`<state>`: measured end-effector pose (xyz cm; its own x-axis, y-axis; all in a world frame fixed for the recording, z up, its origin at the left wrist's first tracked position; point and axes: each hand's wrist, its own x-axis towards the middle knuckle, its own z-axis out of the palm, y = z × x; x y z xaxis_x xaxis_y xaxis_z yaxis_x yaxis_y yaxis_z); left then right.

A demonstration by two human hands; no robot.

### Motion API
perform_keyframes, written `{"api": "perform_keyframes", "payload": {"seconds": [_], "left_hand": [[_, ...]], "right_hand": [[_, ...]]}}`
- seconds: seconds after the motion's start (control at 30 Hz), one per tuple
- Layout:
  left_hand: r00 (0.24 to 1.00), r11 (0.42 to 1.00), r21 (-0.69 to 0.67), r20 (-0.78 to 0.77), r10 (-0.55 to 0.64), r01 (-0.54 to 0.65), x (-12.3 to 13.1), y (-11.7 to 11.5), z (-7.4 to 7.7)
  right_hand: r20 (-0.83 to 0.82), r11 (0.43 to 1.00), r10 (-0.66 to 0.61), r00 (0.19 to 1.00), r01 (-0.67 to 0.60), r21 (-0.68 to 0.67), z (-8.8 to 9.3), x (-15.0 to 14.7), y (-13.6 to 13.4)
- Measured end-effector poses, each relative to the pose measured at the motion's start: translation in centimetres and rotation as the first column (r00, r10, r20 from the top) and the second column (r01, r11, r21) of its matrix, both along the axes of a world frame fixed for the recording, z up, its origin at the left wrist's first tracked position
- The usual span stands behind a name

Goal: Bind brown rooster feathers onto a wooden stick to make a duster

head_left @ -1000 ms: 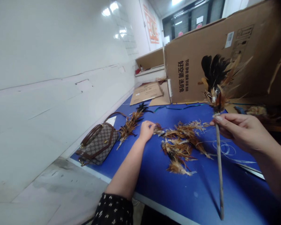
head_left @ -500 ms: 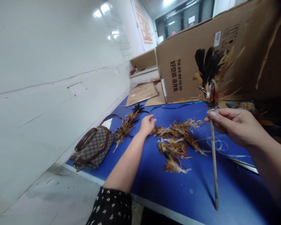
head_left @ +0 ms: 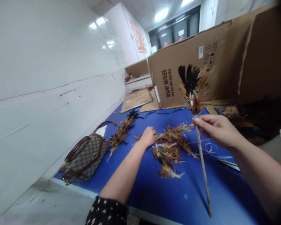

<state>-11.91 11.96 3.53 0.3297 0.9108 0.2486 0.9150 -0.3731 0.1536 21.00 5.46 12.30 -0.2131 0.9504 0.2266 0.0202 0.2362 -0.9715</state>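
My right hand [head_left: 214, 127] pinches a thin wooden stick [head_left: 203, 170] just below a tuft of black and brown feathers [head_left: 191, 86] bound round its top. The stick stands nearly upright, its lower end over the near part of the table. My left hand [head_left: 149, 137] is down at the left end of a loose pile of brown feathers [head_left: 172, 150], fingers curled in among them; their tips are partly hidden. Left of that hand lies a feather duster [head_left: 120, 134] with brown feathers and a black tip. A clear plastic ribbon [head_left: 210, 147] lies in loops behind the stick.
The blue table [head_left: 154, 193] carries a patterned handbag [head_left: 86, 156] at its left edge, beside a white wall [head_left: 49, 109]. A large cardboard box [head_left: 178, 68] stands across the back. Flat cardboard [head_left: 137, 100] and a green strip [head_left: 161, 112] lie before it.
My left hand has lowered into the left end of the feather pile, its fingers curling. The right hand still grips the stick. The whole view has shifted slightly.
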Motion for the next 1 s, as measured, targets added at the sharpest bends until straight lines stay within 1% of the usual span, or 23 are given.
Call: {"api": "perform_keyframes", "payload": {"seconds": [0.07, 0.17, 0.23, 0.27, 0.33, 0.4, 0.47, 0.5, 0.6, 0.63, 0.67, 0.77, 0.87, 0.93, 1.0], "left_hand": [[1.000, 0.999, 0.048, 0.002, 0.013, -0.013, -0.2, -0.6, 0.7], [0.998, 0.984, 0.165, 0.032, 0.061, -0.065, -0.2, -2.0, 2.2], [0.997, 0.967, 0.251, 0.066, 0.026, -0.041, 0.3, -3.3, 3.3], [0.996, 0.962, 0.274, 0.082, -0.023, 0.000, 0.8, -3.9, 3.9], [0.983, 0.954, 0.276, 0.106, -0.149, 0.115, 1.9, -5.4, 4.9], [0.952, 0.933, 0.283, 0.142, -0.270, 0.223, 3.4, -6.7, 5.7], [0.905, 0.886, 0.349, 0.182, -0.385, 0.307, 4.8, -7.7, 6.4], [0.877, 0.849, 0.408, 0.192, -0.440, 0.336, 5.4, -8.0, 6.6], [0.814, 0.703, 0.591, 0.127, -0.566, 0.396, 6.6, -8.2, 7.0], [0.806, 0.663, 0.629, 0.096, -0.584, 0.406, 6.8, -8.1, 7.0], [0.803, 0.638, 0.651, 0.071, -0.591, 0.412, 7.0, -8.0, 6.9], [0.810, 0.621, 0.662, 0.037, -0.586, 0.419, 7.6, -7.9, 6.5], [0.813, 0.618, 0.680, 0.053, -0.579, 0.395, 8.4, -8.1, 6.1], [0.819, 0.625, 0.694, 0.088, -0.567, 0.358, 9.0, -8.2, 6.0], [0.830, 0.647, 0.697, 0.136, -0.541, 0.308, 9.6, -8.4, 5.8]], "right_hand": [[-0.001, 1.000, 0.006, 1.000, -0.006, -0.008, -0.1, -0.3, 0.0], [-0.001, 0.999, 0.030, 1.000, -0.030, -0.043, -0.3, -0.7, 0.0], [0.025, 0.997, 0.046, 0.999, -0.045, -0.058, -0.5, -1.0, 0.1], [0.041, 0.997, 0.053, 0.998, -0.050, -0.062, -0.6, -1.1, 0.1], [0.065, 0.996, 0.074, 0.995, -0.070, -0.061, -1.0, -1.4, 0.2], [0.072, 0.994, 0.103, 0.992, -0.100, -0.053, -1.3, -1.7, 0.3], [0.070, 0.991, 0.129, 0.989, -0.125, -0.052, -1.6, -2.1, 0.3], [0.067, 0.989, 0.137, 0.988, -0.134, -0.057, -1.6, -2.2, 0.2], [0.047, 0.984, 0.162, 0.986, -0.158, -0.081, -1.5, -2.6, -0.1], [0.037, 0.982, 0.169, 0.985, -0.166, -0.085, -1.4, -2.7, -0.2], [0.026, 0.981, 0.178, 0.984, -0.175, -0.088, -1.3, -2.7, -0.3], [0.002, 0.973, 0.213, 0.977, -0.212, -0.089, -1.1, -2.8, -0.6], [-0.007, 0.969, 0.232, 0.973, -0.232, -0.085, -1.1, -2.9, -0.7], [-0.017, 0.970, 0.224, 0.974, -0.225, -0.090, -1.3, -2.9, -0.7], [-0.030, 0.976, 0.201, 0.979, -0.203, -0.076, -1.4, -3.0, -0.7]]}}
